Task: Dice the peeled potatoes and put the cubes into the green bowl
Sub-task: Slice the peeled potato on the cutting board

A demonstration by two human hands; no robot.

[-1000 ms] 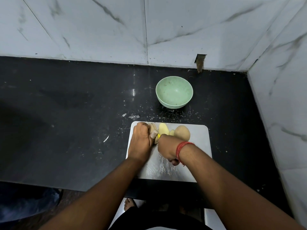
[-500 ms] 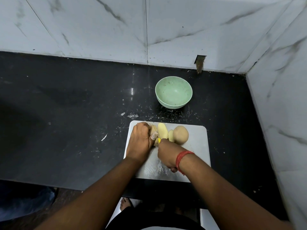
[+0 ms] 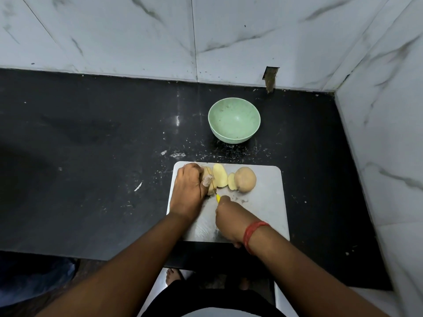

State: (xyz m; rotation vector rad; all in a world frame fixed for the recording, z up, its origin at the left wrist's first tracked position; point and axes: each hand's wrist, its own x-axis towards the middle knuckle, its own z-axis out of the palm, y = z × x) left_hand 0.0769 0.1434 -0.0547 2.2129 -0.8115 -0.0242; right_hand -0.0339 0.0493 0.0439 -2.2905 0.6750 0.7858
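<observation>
Left hand [image 3: 188, 188]: fingers curled down over a potato piece [image 3: 208, 179] at the far left of the cutting board [image 3: 263, 209], with the thumb [image 3: 206, 180] pressed against the piece's right face. The grip appears meant to pin the piece steady while keeping the fingertips tucked clear of the blade.

Right hand [image 3: 231, 221]: closed around a knife with a yellow handle [image 3: 218, 197], of which only a short stub shows beyond the knuckles. The thin blade runs forward from it and meets the potato piece just beside the left thumb. How the right fingers lie under the hand cannot be told. A red thread band [image 3: 251, 233] circles that wrist.

Just right of the blade lies a cut slab [image 3: 220, 178], pale yellow face up, apart from the held piece. Beyond it a smaller slice [image 3: 232, 184] leans against a whole peeled potato [image 3: 245, 182], set aside on the right, presumably awaiting its turn.

Further out, past the board's far edge, the green bowl [image 3: 234, 121] stands on the black counter [image 3: 91, 156], holding no cubes. Its position directly ahead of the board suits a short transfer. White specks and smears lie on the counter between board and bowl.

Judgement: dicing is at an early stage; slabs only, no cubes yet visible.
</observation>
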